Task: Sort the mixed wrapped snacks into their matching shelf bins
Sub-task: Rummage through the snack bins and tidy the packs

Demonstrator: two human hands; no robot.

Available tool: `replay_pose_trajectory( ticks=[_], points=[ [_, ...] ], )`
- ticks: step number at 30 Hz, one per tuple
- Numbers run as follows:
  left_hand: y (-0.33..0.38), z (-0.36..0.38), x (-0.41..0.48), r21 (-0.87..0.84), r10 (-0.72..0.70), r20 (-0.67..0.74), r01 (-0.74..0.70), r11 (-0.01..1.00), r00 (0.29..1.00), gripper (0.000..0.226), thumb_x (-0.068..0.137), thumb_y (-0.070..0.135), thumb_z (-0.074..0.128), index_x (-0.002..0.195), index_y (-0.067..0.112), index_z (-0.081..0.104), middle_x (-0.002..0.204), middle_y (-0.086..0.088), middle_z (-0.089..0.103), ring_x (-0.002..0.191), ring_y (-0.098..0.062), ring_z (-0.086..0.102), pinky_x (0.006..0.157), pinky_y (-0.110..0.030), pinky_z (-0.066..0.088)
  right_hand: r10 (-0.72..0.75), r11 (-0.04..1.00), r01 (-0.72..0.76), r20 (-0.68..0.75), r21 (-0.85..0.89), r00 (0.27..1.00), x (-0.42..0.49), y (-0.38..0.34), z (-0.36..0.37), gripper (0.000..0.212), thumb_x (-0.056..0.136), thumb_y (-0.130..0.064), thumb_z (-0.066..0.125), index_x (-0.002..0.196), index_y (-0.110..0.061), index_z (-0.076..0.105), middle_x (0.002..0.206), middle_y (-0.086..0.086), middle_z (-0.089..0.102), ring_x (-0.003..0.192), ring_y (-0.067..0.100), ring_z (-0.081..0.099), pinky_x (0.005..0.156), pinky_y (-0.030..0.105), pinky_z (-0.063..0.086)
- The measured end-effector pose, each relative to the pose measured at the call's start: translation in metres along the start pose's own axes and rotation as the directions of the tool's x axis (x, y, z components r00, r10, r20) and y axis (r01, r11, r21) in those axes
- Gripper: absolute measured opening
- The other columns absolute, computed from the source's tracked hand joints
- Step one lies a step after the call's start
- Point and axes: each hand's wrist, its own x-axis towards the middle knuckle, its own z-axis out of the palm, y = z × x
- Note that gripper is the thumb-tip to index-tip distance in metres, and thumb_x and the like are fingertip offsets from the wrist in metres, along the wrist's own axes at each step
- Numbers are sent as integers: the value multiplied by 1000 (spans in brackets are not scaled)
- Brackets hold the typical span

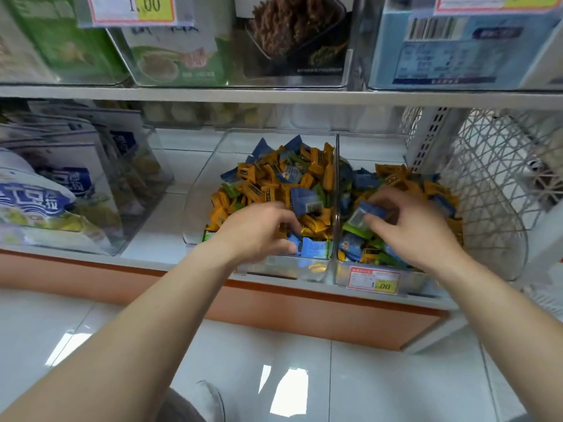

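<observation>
Two clear plastic bins stand side by side on the lower shelf, the left bin [201, 190] and the right bin [515, 239]. Both hold mixed orange, blue and green wrapped snacks. My left hand [259, 231] reaches into the front of the left bin, fingers curled down among orange and blue wrappers; what it grips is hidden. My right hand [417, 226] is in the right bin and pinches a blue wrapped snack [370, 211] between thumb and fingers, just above a green snack [356, 228].
A clear divider wall [336, 190] separates the two bins. A price tag [373, 280] hangs on the right bin's front. Bagged goods [45, 190] fill the bin at left. A white lattice basket [493, 166] stands at right. The upper shelf [274, 95] overhangs.
</observation>
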Motion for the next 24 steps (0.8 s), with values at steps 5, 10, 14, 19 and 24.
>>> replay_pose_trajectory(
  ticks=[5,10,14,19,24],
  points=[
    [7,-2,-2,-100,-52,-150,37,994,987,19,75,43,82,74,35,64,77,18,66,78,-1,60,62,-30,48,7,951,-6,3,-308,1000,-4,-8,3,38,92,-43,60,128,-30,61,127,2,57,112,26,55,74,34,47],
    [6,-14,-11,-444,-239,-375,53,894,896,16,79,32,82,73,35,67,70,18,67,67,3,63,56,-13,45,-133,985,143,-99,99,986,-10,-36,-7,30,95,-27,58,124,-26,65,113,-9,63,108,15,58,83,28,43],
    [24,-18,-17,-792,-434,-407,-73,607,804,8,83,24,79,78,24,73,73,7,71,66,-6,64,58,-20,49,-185,932,170,19,320,982,-16,-71,9,51,97,-35,57,146,-29,44,128,-11,54,118,5,50,93,24,40],
    [53,-10,-14,-935,-460,-241,-77,347,855,8,94,22,67,95,19,74,84,2,75,73,-11,68,60,-22,55,-134,854,96,37,512,990,-5,-68,2,29,97,-29,61,123,-39,52,105,-23,62,94,-6,61,72,7,46],
    [39,4,-7,-388,-191,-269,75,918,944,15,93,34,67,105,28,74,96,16,72,88,3,64,81,-26,56,-27,970,76,-206,233,978,-2,-11,-29,26,91,-39,61,117,-41,57,104,-26,66,95,-2,61,71,13,42]
  ],
)
